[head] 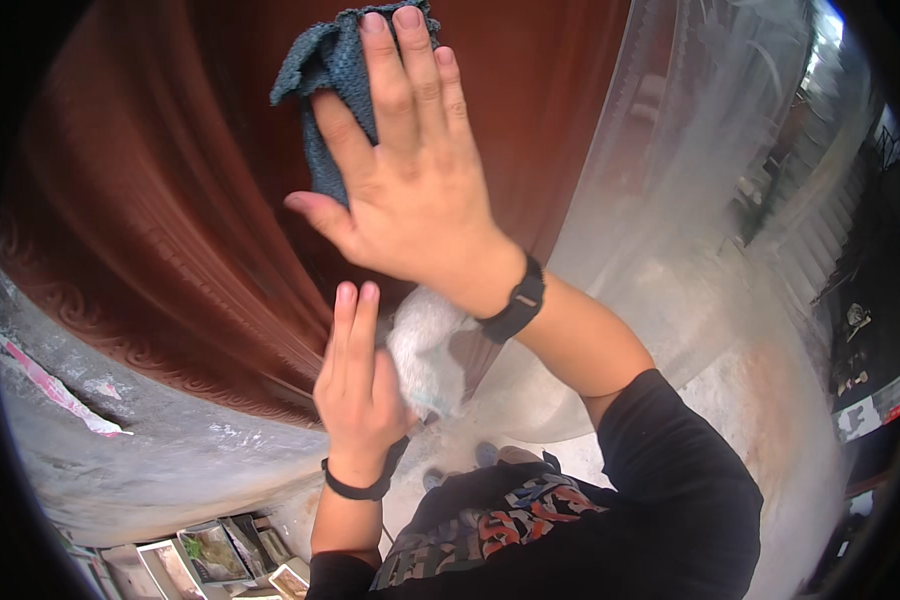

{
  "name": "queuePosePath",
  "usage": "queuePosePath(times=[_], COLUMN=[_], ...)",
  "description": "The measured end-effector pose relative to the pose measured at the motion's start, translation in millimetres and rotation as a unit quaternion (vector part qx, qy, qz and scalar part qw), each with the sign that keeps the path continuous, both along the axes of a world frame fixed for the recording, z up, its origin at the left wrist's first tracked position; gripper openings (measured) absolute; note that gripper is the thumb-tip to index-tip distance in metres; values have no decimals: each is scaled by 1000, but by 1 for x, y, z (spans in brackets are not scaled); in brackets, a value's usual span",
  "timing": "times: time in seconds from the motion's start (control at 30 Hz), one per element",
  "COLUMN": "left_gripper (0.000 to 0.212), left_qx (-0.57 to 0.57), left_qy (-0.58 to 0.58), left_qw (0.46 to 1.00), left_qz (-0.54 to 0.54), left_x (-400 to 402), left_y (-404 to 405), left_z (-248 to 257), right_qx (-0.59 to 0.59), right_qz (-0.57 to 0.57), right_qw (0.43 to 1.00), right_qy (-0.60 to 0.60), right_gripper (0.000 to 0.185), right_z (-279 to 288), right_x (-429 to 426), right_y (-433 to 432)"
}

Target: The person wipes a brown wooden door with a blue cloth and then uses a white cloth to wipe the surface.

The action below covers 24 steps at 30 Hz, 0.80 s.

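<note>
My right hand (pixel 412 180) lies spread over a blue-grey textured cloth (pixel 326 64), holding it flat against a reddish-brown door panel (pixel 525 90). The cloth's left corner is crumpled and stands a little off the surface. Lower down, my left hand (pixel 360 382) points upward at the door, two fingers straight and side by side. A white, fuzzy cloth or wrapping (pixel 427 356) shows directly beside its thumb. Whether the left hand grips that white thing is not clear from here. Black bands circle both wrists.
Moulded door framing (pixel 195 247) curves along the left, beside a grey wall (pixel 195 442) with a torn pink strip (pixel 60 386). Translucent plastic sheeting (pixel 645 187) hangs at the right. Several boxes or trays (pixel 214 551) stand at the lower left. My shoes (pixel 486 454) are on the pale floor.
</note>
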<state>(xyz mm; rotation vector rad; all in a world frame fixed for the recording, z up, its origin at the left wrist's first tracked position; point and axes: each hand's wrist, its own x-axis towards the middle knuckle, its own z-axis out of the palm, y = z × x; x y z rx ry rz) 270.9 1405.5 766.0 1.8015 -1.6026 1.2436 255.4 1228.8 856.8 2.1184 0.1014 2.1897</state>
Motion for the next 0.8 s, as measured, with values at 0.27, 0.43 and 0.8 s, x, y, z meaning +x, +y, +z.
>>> queuePosePath(times=[0.27, 0.43, 0.8], left_gripper=[24, 26, 19], left_qx=[77, 64, -5], left_qy=[-209, -229, -236], left_qw=[964, 962, 970], left_qz=[146, 137, 60], left_x=[28, 28, 17], left_y=[20, 10, 4], left_z=[-20, -25, -23], right_qx=[-133, -265, -62], right_qz=[-8, -71, 205], right_qw=[974, 931, 977], right_qy=[184, 242, -8], right_gripper=[68, 67, 37], right_z=[-191, -251, -4], right_x=[29, 21, -16], right_y=[-4, -46, -20])
